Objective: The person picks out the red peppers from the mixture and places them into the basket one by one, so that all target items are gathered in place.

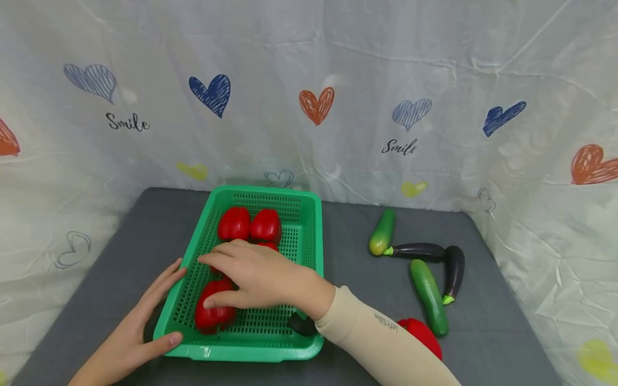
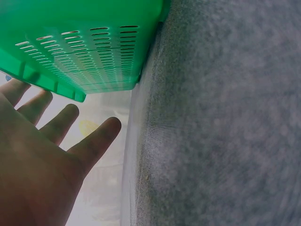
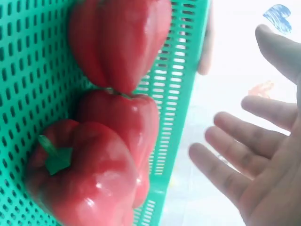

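Note:
A green plastic basket (image 1: 316,236) holds several red bell peppers. Two of them, a back-left pepper (image 1: 234,223) and its neighbour (image 1: 266,225), sit side by side; a front pepper (image 1: 210,316) lies near the basket's front-left corner. My right hand (image 1: 260,273) hovers over these peppers, partly hiding those in the middle. In the right wrist view its fingers are spread and hold nothing, while a pepper with a green stem (image 3: 87,172) shows below. My left hand (image 1: 137,327) is at the basket's left rim, fingers straight and thumb by the front corner.
On the grey table (image 1: 357,300) to the right lie a green-yellow cucumber (image 1: 383,233), a darker cucumber (image 1: 429,297), and two eggplants, one lengthwise (image 1: 454,273), one crosswise (image 1: 417,251). Another red pepper (image 1: 422,335) is partly behind my right sleeve. A white curtain (image 1: 270,48) hangs behind.

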Action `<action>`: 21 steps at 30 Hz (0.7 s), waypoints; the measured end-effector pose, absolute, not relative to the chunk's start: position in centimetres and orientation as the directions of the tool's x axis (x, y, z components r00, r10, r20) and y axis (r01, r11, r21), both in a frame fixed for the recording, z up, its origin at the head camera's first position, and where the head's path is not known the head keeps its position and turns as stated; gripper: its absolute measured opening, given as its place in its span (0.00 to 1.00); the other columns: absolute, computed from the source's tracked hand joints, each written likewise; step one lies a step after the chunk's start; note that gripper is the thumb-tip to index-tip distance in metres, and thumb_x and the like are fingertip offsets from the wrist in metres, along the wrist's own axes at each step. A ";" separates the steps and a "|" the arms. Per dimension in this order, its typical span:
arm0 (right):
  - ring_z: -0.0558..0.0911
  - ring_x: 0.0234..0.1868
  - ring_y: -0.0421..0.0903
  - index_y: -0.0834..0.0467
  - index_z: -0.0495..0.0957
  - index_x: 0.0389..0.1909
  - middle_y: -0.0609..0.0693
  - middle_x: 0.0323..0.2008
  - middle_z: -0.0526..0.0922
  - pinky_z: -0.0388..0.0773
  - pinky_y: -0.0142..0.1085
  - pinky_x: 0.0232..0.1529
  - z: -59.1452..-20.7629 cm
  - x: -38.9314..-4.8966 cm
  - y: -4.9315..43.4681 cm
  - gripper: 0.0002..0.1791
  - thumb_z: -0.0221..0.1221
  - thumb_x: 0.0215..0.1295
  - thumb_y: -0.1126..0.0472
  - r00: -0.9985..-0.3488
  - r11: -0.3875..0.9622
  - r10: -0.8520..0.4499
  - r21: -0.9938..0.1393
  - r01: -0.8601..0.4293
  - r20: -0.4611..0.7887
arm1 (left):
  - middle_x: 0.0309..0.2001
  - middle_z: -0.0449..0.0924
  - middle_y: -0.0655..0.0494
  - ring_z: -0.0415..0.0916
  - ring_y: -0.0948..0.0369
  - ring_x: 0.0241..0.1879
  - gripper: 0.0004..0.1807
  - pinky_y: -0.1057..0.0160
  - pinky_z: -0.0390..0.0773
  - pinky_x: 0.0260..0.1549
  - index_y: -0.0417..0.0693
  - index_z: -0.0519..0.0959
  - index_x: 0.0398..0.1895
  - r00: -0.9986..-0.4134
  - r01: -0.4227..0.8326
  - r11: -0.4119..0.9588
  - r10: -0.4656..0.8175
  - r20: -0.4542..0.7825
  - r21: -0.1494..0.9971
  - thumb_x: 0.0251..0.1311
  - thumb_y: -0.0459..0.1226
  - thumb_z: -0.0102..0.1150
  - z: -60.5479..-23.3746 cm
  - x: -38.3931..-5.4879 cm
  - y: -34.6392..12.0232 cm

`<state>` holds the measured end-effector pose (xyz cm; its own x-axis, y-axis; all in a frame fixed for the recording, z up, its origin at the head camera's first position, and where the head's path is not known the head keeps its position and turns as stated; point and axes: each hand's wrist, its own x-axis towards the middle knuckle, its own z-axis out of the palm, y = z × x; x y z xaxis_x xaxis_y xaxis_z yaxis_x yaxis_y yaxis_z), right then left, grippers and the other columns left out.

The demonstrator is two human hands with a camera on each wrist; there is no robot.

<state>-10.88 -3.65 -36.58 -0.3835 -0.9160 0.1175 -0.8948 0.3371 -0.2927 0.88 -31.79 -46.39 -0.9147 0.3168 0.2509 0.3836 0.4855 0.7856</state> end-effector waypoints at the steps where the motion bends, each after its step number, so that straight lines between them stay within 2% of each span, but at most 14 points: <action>1: 0.72 0.72 0.39 0.52 0.69 0.82 0.44 0.73 0.76 0.67 0.27 0.71 -36.4 -10.9 -3.6 0.42 0.61 0.77 0.33 -0.389 0.337 -0.912 -0.301 -0.892 0.132 | 0.90 0.42 0.52 0.43 0.65 0.84 0.55 0.80 0.51 0.65 0.54 0.52 0.91 -0.915 0.383 0.487 0.316 0.251 0.784 0.63 0.28 0.70 -46.4 0.9 -31.8; 10: 0.71 0.74 0.41 0.54 0.71 0.80 0.46 0.74 0.76 0.67 0.32 0.73 -34.3 -10.7 -1.4 0.40 0.64 0.77 0.36 -0.460 0.374 -0.856 -0.332 -0.866 0.234 | 0.90 0.42 0.55 0.44 0.63 0.84 0.55 0.78 0.54 0.62 0.56 0.52 0.91 -0.920 0.361 0.469 0.319 0.226 0.806 0.63 0.28 0.69 -46.5 0.7 -31.6; 16: 0.73 0.73 0.43 0.55 0.73 0.79 0.48 0.73 0.77 0.71 0.36 0.72 -33.7 -10.7 0.1 0.38 0.65 0.76 0.38 -0.460 0.357 -0.835 -0.340 -0.870 0.302 | 0.89 0.44 0.53 0.45 0.63 0.83 0.55 0.78 0.54 0.64 0.53 0.54 0.90 -0.916 0.378 0.475 0.315 0.248 0.795 0.60 0.27 0.70 -46.8 0.7 -31.9; 21: 0.74 0.72 0.44 0.55 0.75 0.77 0.48 0.72 0.78 0.71 0.38 0.73 -33.6 -10.5 1.5 0.37 0.68 0.74 0.42 -0.485 0.356 -0.799 -0.369 -0.858 0.355 | 0.89 0.44 0.53 0.45 0.64 0.83 0.55 0.79 0.54 0.64 0.54 0.54 0.90 -0.922 0.365 0.485 0.309 0.235 0.795 0.61 0.28 0.70 -46.6 0.8 -32.0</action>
<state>-10.55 1.49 -33.56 -0.4846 -0.7993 0.3554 -0.8583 0.3560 -0.3695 0.76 -31.99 -46.61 -0.9216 0.3087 0.2354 0.3654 0.4848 0.7947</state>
